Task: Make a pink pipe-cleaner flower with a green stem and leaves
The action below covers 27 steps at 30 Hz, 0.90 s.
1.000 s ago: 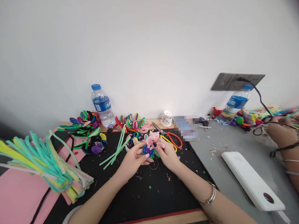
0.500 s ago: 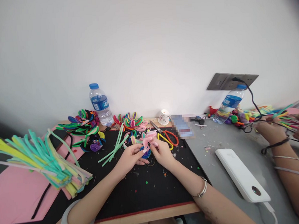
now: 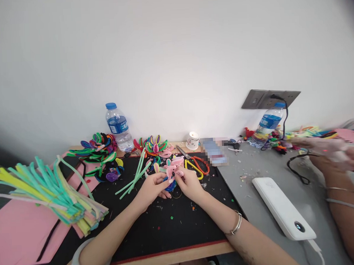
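Currently, I see left hand (image 3: pixel 152 188) and right hand (image 3: pixel 188 184) pinching the pink-and-blue flower (image 3: pixel 170 173); petals formed, assembly judged midway. Finished flowers (image 3: pixel 152 145) lie behind; green stems (image 3: pixel 134 178) lie unused.

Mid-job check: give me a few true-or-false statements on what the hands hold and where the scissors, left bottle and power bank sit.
1. The left hand and right hand both grip the pink and blue pipe-cleaner flower. True.
2. The metal scissors with red and yellow handles lie left of the left hand. False: they lie on the black mat, to the right of the right hand.
3. The white rectangular power bank lies on the grey table. True.
4. The blue-capped clear plastic water bottle near the wall lies on its side. False: it stands upright.
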{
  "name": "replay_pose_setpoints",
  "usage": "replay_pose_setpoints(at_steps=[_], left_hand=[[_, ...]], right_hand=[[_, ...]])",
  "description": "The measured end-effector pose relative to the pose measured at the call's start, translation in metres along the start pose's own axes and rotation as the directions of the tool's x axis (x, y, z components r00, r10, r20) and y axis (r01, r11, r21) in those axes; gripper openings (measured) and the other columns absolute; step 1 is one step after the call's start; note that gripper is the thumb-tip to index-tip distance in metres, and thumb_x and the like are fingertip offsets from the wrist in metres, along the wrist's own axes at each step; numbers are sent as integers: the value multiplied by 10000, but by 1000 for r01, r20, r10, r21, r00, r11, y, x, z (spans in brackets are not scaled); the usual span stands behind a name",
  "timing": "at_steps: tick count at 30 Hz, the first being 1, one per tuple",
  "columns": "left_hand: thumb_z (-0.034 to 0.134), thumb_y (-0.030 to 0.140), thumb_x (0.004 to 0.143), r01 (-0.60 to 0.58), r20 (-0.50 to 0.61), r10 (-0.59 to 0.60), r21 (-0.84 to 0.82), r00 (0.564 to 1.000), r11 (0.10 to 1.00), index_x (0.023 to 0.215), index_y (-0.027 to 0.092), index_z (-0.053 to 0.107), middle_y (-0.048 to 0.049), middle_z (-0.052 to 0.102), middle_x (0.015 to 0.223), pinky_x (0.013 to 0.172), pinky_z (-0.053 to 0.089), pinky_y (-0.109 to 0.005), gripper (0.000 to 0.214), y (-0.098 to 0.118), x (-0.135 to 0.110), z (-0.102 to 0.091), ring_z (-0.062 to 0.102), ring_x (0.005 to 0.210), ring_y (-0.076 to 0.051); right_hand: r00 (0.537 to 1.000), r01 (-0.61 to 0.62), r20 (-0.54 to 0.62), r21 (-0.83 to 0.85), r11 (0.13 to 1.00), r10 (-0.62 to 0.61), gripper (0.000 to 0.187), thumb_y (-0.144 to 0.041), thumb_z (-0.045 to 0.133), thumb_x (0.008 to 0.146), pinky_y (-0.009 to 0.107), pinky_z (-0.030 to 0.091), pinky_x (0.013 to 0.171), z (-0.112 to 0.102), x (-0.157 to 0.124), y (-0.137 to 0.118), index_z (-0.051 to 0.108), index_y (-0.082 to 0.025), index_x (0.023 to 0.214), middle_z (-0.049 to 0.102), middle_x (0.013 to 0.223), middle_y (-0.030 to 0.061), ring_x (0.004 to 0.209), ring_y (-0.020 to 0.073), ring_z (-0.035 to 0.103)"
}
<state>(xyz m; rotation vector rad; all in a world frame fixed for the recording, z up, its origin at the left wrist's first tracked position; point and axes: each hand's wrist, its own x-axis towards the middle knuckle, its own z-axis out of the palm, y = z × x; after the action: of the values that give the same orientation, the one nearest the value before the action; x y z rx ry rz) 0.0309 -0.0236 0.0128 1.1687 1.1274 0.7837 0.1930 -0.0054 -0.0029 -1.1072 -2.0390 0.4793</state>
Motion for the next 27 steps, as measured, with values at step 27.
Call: replay_pose_setpoints(at_steps=[27], left_hand=[[636, 411, 721, -43, 14, 43, -10, 999, 999, 922, 116, 612, -39, 666, 685, 406, 447, -160, 358, -5, 7, -4, 640, 464, -129]], right_hand=[[1000, 3, -21, -53, 999, -4, 182, -193, 389, 862, 216, 360, 551, 5, 2, 3, 487, -185, 709, 538, 651, 3, 569, 126, 492]])
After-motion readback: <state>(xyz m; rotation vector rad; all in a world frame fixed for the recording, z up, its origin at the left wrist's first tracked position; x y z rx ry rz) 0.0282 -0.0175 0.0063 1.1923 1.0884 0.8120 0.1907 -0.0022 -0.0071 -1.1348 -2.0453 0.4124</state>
